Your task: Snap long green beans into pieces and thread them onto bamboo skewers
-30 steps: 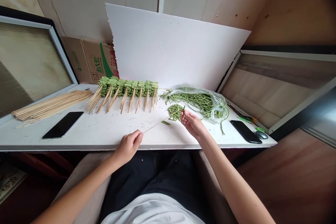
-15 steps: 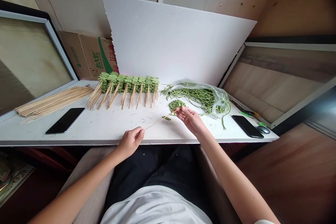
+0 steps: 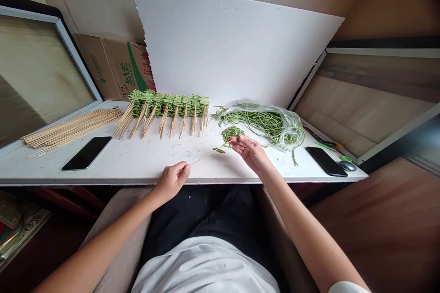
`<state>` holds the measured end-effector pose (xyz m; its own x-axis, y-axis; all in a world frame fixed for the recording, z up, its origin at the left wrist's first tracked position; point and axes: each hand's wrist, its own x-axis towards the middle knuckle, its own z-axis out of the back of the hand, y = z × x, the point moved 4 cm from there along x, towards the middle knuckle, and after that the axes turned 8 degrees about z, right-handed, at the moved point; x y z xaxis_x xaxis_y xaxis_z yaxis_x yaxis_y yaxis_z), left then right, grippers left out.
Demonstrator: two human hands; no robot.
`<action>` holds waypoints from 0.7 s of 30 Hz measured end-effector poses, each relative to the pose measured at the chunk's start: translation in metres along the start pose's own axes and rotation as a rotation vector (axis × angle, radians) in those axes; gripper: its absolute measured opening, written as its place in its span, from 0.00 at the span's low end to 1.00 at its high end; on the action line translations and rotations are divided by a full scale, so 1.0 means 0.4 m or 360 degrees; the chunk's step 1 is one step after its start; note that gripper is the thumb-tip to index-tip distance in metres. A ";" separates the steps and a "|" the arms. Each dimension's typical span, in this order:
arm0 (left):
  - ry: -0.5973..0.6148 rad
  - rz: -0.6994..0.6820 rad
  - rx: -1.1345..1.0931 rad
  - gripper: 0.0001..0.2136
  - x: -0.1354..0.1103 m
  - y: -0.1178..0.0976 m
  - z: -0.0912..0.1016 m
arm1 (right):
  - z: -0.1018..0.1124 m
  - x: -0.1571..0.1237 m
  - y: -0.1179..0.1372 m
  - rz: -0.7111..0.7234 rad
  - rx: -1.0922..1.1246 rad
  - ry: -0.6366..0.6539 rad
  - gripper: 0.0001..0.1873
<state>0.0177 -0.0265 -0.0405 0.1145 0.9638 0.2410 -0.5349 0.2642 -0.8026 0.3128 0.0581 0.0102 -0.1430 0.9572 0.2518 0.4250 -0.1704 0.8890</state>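
The left hand is closed around the near end of a thin stick. The stick slants up and away over the table, and its far end reaches the right hand. The right finger and thumb are pinched together at that end. A tiny dark green thing shows there, maybe a bit of bean, but it is too small to be sure.

A second ago, the right hand was at the pile, with a green bit in its fingers, and the stick's tip was apart from it. Now the tip and the right fingers have come together. That means both hands are busy with the same stick, one at each end.

The pile of cut beans sits just behind the stick's far end, partly hidden by the right fingers. A few loose bits lie on the table in front of it, near the stick. Long beans lie behind the right hand, partly in a clear bag.

To the left are rows of full skewers, with bare ends facing the person. Farther left are spare sticks in a heap, with a phone in front.
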 end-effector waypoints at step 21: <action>0.0015 -0.0003 -0.0055 0.20 0.002 -0.003 0.005 | 0.009 0.002 0.053 0.0224 -0.0459 0.0031 0.13</action>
<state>0.0168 -0.0261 -0.0383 0.1235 0.9636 0.2372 -0.5052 0.2668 -0.8207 0.3249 0.0560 0.0281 -0.1187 0.9153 0.3849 0.1711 -0.3630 0.9160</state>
